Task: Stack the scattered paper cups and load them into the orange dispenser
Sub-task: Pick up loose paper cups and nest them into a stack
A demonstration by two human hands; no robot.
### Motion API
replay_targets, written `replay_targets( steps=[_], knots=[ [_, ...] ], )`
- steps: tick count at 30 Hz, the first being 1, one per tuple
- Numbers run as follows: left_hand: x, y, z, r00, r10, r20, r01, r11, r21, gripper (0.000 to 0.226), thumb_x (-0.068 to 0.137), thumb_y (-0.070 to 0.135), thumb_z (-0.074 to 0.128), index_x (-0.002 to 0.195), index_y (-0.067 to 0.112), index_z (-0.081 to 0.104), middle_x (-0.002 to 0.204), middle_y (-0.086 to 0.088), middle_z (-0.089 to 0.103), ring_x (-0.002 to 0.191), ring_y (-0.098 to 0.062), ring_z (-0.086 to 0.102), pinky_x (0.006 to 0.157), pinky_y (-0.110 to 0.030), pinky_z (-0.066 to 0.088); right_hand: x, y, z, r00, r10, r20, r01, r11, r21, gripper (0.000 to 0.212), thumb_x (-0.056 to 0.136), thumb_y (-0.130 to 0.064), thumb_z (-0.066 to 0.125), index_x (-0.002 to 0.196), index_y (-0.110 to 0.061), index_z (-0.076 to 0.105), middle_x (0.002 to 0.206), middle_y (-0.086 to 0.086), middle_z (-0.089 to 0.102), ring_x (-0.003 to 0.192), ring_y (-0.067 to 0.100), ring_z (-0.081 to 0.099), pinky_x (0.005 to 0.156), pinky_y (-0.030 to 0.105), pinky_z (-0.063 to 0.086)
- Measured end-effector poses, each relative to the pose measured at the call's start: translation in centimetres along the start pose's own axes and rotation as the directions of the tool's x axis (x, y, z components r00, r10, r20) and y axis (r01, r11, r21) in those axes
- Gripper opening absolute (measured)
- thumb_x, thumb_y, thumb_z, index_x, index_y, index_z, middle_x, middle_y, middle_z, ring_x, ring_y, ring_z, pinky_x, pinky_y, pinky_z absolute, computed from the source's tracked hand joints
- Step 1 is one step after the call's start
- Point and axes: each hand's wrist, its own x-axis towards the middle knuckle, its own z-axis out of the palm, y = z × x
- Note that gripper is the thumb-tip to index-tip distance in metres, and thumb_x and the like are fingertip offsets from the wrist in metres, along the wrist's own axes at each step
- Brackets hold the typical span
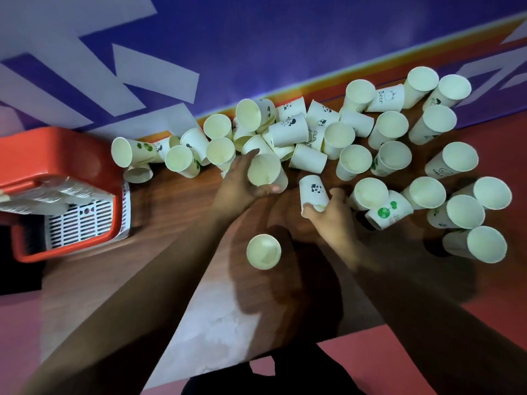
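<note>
Several white paper cups (288, 129) lie scattered and upright across the far half of the wooden table (159, 209). My left hand (239, 183) grips an upright cup (266, 172) at the middle of the table. My right hand (328, 212) holds an upside-down cup with a panda print (313, 192) just to the right of it. A single upright cup (263, 251) stands alone nearer to me, between my forearms. The orange dispenser (57, 172) sits at the table's left end, with a white grille (82, 220) at its base.
Behind the table rises a blue wall with white shapes (256, 47). More upright cups (456, 195) crowd the right end of the table. A pale worn patch (216, 323) marks the near table edge, and pink floor (399, 360) shows below.
</note>
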Motion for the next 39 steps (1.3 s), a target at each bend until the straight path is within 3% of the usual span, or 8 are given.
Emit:
replay_targets(
  steps=[2,4,10,19,27,31,36,39],
  knots=[
    [-2.5,0.1,-2.2,0.999,0.0,0.043,0.005,0.995,-0.095,0.089,0.073,0.046,0.084,0.148,0.019,0.043,0.144,-0.001,0.045,0.131,-0.018,0.045,0.101,-0.033,0.048,-1.0,0.1,-0.9,1.0,0.01,0.024,-0.012,0.996,0.084,0.077,0.076,-0.037,0.074,0.137,-0.007,0.037,0.128,0.015,0.051,0.103,0.026,0.056,0.076,0.028,0.04],
    [-5.1,0.5,-3.7,0.994,-0.013,0.11,0.031,0.986,-0.166,0.085,0.073,0.049,0.08,0.145,0.023,0.045,0.142,0.004,0.044,0.128,-0.018,0.048,0.093,-0.021,0.051,-2.1,0.3,-1.6,0.999,0.014,0.046,-0.019,0.993,0.116,0.08,0.075,-0.038,0.075,0.14,-0.011,0.035,0.13,0.011,0.05,0.104,0.022,0.055,0.077,0.029,0.042],
    [-11.3,-0.2,-4.0,0.972,0.015,0.236,0.02,0.989,-0.148,0.071,0.076,0.046,0.083,0.137,0.024,0.054,0.114,0.015,0.049,0.114,-0.003,0.051,0.091,-0.012,0.042,-5.0,-0.1,-2.5,0.994,0.092,0.065,-0.095,0.994,0.058,0.079,0.066,-0.047,0.073,0.133,-0.026,0.036,0.129,0.005,0.049,0.108,0.024,0.055,0.088,0.043,0.053],
    [-13.9,-4.3,1.6,0.966,-0.034,0.258,0.013,0.996,0.083,0.09,0.068,0.027,0.09,0.147,0.022,0.047,0.127,0.001,0.043,0.125,-0.023,0.044,0.105,-0.039,0.043,-9.8,-0.3,-2.8,0.999,-0.004,-0.039,0.011,0.983,0.186,0.057,0.059,-0.052,0.062,0.109,-0.028,0.048,0.114,-0.001,0.059,0.102,0.02,0.059,0.087,0.045,0.054],
    [-15.5,-6.2,2.4,0.934,-0.111,0.339,0.129,0.991,-0.031,0.11,0.075,0.024,0.087,0.159,0.034,0.017,0.155,-0.004,0.034,0.145,-0.023,0.029,0.112,-0.03,0.029,-14.8,-1.5,-2.2,0.988,-0.151,0.017,0.147,0.978,0.148,0.074,0.061,-0.059,0.066,0.131,-0.042,0.048,0.131,-0.005,0.049,0.116,0.015,0.054,0.097,0.043,0.051],
    [-16.4,-7.7,0.9,0.929,-0.203,0.31,0.253,0.958,-0.131,0.083,0.09,0.025,0.073,0.158,0.022,0.025,0.154,-0.004,0.042,0.14,-0.02,0.043,0.118,-0.039,0.035,-15.8,-2.9,-1.0,0.958,-0.281,0.053,0.279,0.96,0.035,0.079,0.071,-0.039,0.081,0.139,-0.023,0.045,0.135,0.001,0.05,0.122,0.018,0.05,0.102,0.038,0.045],
    [-16.7,-7.2,0.4,0.875,-0.346,0.338,0.476,0.739,-0.476,0.051,0.087,0.056,0.066,0.132,0.033,0.059,0.138,0.0,0.062,0.126,-0.017,0.059,0.115,-0.041,0.042,-15.6,-4.3,1.3,0.889,-0.381,0.254,0.435,0.877,-0.206,0.083,0.077,-0.038,0.078,0.146,-0.025,0.032,0.146,0.0,0.042,0.134,0.019,0.039,0.105,0.034,0.039],
    [-17.1,-6.6,1.0,0.875,-0.31,0.372,0.474,0.705,-0.527,0.035,0.1,0.035,0.059,0.132,0.021,0.059,0.13,-0.003,0.066,0.117,-0.018,0.064,0.098,-0.029,0.054,-14.7,-4.3,2.8,0.852,-0.369,0.371,0.486,0.821,-0.299,0.086,0.08,-0.039,0.076,0.149,-0.027,0.026,0.149,0.002,0.04,0.134,0.022,0.04,0.103,0.035,0.04]
  ],
)
